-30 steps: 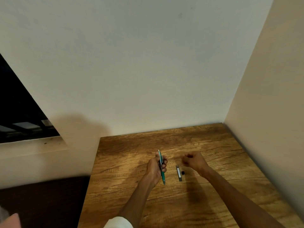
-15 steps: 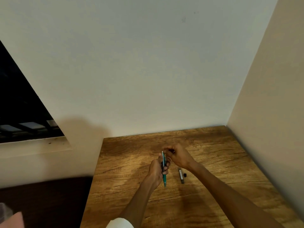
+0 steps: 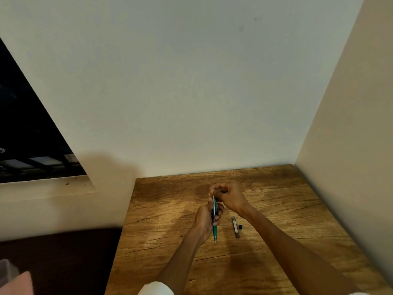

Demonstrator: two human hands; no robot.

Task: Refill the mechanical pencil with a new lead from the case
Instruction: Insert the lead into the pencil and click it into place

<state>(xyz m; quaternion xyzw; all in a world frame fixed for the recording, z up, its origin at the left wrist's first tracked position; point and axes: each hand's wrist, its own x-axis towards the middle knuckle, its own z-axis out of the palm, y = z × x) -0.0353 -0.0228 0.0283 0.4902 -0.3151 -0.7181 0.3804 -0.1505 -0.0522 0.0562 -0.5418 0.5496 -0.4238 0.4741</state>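
— Wood table (image 3: pixel 276 209) pushed into the corner of two plain walls, that's where we sit. What just changed?

— A moment ago our right hand (image 3: pixel 228 195) was off by itself, out toward the right side of the table. Now it is up at the top end of the green pencil (image 3: pixel 214 218), touching it.

— What does that mean for the job?

— We think we are feeding the new lead into the top of the pencil. The lead is too thin to see, so we can't be sure it is there.

— How are our hands?

— Our left hand (image 3: pixel 205 218) is wrapped tight around the middle of the pencil. It holds it almost straight up, tip pointing down toward us. Our right hand is curled nearly closed, fingertips (image 3: pixel 213 191) pinched together at the pencil's top. We can't tell what they pinch.

— Where is the case?

— The lead case (image 3: pixel 235 227) lies flat on the table, near the middle, just to the right of the pencil. Nobody is touching it. A tiny black cap (image 3: pixel 240 226) sits right beside it, so the case looks open.

— What comes next?

— We guess the lead must slide all the way in. Then the pencil's top goes back on. We must go slowly, because a thin lead can snap.
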